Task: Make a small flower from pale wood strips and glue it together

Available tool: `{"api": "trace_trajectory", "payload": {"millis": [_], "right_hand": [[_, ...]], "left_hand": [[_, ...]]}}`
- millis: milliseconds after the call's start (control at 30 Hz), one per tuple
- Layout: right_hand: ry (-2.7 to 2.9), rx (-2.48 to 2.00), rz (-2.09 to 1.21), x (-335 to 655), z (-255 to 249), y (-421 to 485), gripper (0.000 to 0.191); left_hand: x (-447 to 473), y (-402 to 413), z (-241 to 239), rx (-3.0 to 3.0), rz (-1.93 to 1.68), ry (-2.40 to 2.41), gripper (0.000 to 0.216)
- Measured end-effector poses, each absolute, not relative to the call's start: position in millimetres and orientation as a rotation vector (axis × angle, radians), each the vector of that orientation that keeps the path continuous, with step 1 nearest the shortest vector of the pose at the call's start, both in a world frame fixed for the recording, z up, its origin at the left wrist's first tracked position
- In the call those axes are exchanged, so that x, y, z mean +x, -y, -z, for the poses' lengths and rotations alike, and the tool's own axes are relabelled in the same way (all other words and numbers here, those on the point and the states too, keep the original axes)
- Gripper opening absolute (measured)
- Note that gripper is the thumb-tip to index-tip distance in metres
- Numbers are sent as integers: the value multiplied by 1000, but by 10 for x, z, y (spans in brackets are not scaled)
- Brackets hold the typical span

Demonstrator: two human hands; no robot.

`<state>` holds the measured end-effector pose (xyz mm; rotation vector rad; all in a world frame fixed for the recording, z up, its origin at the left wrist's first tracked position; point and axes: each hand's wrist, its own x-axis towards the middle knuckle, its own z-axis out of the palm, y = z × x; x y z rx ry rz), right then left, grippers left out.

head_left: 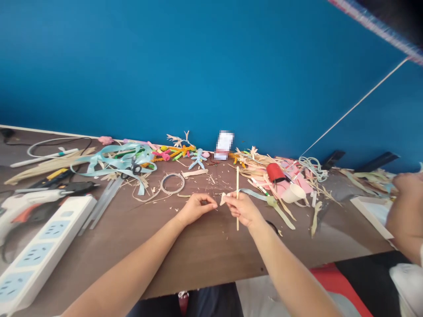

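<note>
Over a brown desk (205,259), the right hand (244,209) grasps a thin pale stick (237,180), held upright, and pinches a small pale scrap (223,199) at its fingertips. Just beside it, the left hand (197,208) has thumb and fingers drawn together; whether they hold anything, I cannot tell. Right of the hands, a white cup (293,193) lies tipped near a red cylinder (274,172), its contents indistinct. Farther right, a shallow white box (370,218) sits by another person's arm (406,220). Smooth desk surface runs between the forearms to the near edge; beyond the hands rises a blue wall (198,66).
</note>
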<state>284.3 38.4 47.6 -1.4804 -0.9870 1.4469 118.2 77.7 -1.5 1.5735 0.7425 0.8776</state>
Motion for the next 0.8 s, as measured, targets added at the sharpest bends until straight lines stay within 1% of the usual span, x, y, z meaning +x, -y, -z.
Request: {"api": "trace_trajectory", "payload": {"millis": [133,267,433,633,800], "right_hand": [[1273,-1765,-872,3453,-659,-447,23],[1427,-2220,-488,4127,-749,-636,20],[1481,-2440,-402,4441,-657,-866,20],[1521,-2652,-232,4483,-568,-963,11],[1572,-2756,-263,4536,-540,-934,12]], "left_hand": [[1186,-783,9,1534,-902,-781,21],[1194,-801,26,1544,-901,-769,20],[1187,-820,47,1521,-876,-783,23],[1190,-811,7,1516,-847,-824,23],[1196,-798,-37,1527,-833,-833,24]]}}
